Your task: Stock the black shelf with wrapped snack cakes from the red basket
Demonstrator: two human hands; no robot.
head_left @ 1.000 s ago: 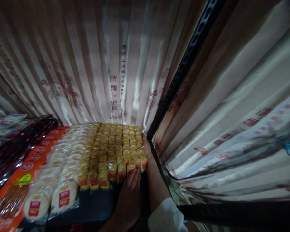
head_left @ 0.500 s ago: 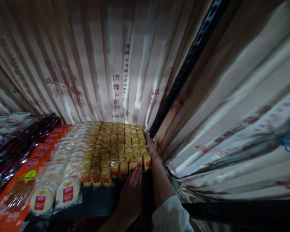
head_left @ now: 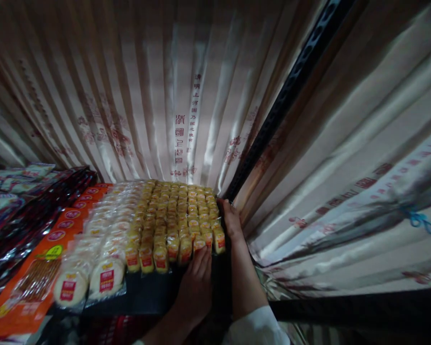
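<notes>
Rows of small yellow wrapped cakes (head_left: pixel 172 211) stand packed together on a dark shelf (head_left: pixel 140 299). My left hand (head_left: pixel 197 275) is at their front, fingers stretched out, the tips touching the front packets near the right end. Along the right side of the rows, my right hand (head_left: pixel 232 218) rests beside the rear packets, its fingers pointing away from me and partly hidden. It looks open. Neither hand is wrapped round a packet. One front packet (head_left: pixel 219 238) at the right corner stands slightly apart from its neighbour.
Left of the cakes lie rows of round white packaged cakes (head_left: pixel 107 278), an orange snack pack (head_left: pixel 39 278) and dark shiny packets (head_left: pixel 32 215). A black perforated post (head_left: pixel 273 115) rises at the right rear corner. Pale printed curtains (head_left: pixel 147 96) hang behind and to the right.
The view has shifted a little, so the curtain and the left-hand goods sit further right. My left hand stays against the front packets; my right hand remains along the right side.
</notes>
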